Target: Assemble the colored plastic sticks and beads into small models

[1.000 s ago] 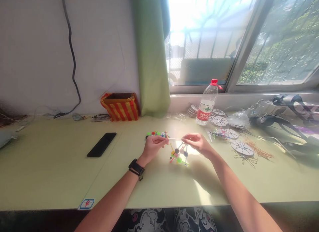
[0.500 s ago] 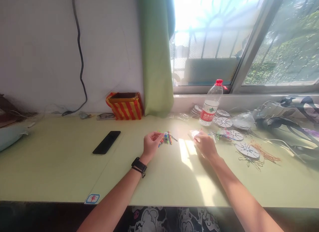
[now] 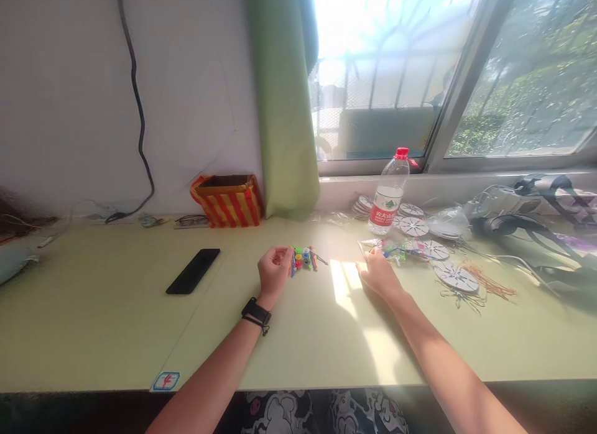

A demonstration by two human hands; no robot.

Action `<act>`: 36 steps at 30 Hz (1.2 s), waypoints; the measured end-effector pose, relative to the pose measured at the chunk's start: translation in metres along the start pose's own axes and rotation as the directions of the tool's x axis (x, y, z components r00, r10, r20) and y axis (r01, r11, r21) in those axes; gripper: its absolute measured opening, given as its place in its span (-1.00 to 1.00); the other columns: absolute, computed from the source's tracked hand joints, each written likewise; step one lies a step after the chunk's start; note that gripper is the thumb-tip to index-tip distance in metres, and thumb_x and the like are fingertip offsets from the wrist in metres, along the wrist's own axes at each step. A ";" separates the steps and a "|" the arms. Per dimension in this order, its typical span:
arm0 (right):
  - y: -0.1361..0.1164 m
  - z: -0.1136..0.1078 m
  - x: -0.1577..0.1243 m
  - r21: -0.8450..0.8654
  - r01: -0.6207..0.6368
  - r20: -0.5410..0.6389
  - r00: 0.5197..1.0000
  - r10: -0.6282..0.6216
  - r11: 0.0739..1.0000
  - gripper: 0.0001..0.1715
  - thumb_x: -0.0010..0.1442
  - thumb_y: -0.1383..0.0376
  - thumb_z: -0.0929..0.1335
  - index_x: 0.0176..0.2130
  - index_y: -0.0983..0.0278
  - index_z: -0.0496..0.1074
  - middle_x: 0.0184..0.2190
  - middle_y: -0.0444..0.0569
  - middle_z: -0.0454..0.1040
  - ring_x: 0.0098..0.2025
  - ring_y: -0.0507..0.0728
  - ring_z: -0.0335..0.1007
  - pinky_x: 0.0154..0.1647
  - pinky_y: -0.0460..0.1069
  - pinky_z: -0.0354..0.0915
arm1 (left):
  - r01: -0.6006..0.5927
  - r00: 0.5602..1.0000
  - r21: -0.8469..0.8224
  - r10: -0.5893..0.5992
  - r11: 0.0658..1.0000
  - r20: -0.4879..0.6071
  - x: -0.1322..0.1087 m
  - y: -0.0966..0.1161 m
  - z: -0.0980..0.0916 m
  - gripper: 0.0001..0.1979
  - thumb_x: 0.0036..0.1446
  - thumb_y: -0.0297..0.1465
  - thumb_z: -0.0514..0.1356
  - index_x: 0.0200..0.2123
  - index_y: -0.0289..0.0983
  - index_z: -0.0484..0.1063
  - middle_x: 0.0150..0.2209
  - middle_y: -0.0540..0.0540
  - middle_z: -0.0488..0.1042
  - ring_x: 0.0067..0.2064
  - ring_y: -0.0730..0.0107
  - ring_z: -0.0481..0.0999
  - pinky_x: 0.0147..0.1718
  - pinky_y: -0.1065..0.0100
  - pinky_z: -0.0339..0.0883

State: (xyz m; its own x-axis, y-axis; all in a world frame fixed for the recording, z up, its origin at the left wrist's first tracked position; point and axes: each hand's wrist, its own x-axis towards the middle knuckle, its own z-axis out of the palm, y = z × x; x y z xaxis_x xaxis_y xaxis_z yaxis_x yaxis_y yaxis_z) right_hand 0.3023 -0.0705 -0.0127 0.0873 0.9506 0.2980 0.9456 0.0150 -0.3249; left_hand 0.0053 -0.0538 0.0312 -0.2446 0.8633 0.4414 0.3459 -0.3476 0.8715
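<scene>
My left hand (image 3: 275,269), with a black band on its wrist, is closed beside a small group of colourful pieces (image 3: 305,258) on the table; its fingertips meet the left edge of the group, and what they grip is too small to make out. Farther right, my right hand (image 3: 377,271) is at a clear plastic bag (image 3: 373,242), its thumb and finger near the bag's edge. Blue and green bits show just beyond that hand. Whether its fingers hold the plastic is unclear.
A black phone (image 3: 193,271) lies left. Behind stand a striped box (image 3: 228,201) and a water bottle (image 3: 386,201). White slotted discs (image 3: 456,277), orange strings (image 3: 489,280) and black straps (image 3: 517,235) lie right. A numbered label (image 3: 166,380) marks the front edge.
The view has shifted slightly. My left hand has drawn left, uncovering more of the colourful pieces. My right hand's fingers have moved at the clear bag, and blue bits now show beside it.
</scene>
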 end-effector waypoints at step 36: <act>-0.067 0.003 -0.005 0.383 0.499 0.047 0.830 -0.556 0.778 -0.78 0.37 0.30 0.27 -0.14 0.19 0.52 -0.10 0.03 0.56 -0.03 0.21 0.44 0.13 0.13 0.30 | -0.689 0.661 0.472 0.211 0.550 0.720 -0.006 -0.005 0.011 -0.33 0.42 -0.03 -0.04 0.43 -0.29 0.11 0.40 -0.32 0.21 0.44 -0.04 0.13 0.42 -0.28 -0.37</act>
State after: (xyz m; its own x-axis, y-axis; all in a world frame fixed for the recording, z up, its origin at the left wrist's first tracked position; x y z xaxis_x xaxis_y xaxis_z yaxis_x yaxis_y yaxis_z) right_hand 0.2379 -0.0750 0.0045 -0.4677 0.7953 0.3856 0.6590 0.6045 -0.4475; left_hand 0.0150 -0.0528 0.0216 0.5632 0.7608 0.3225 0.7861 -0.6136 0.0745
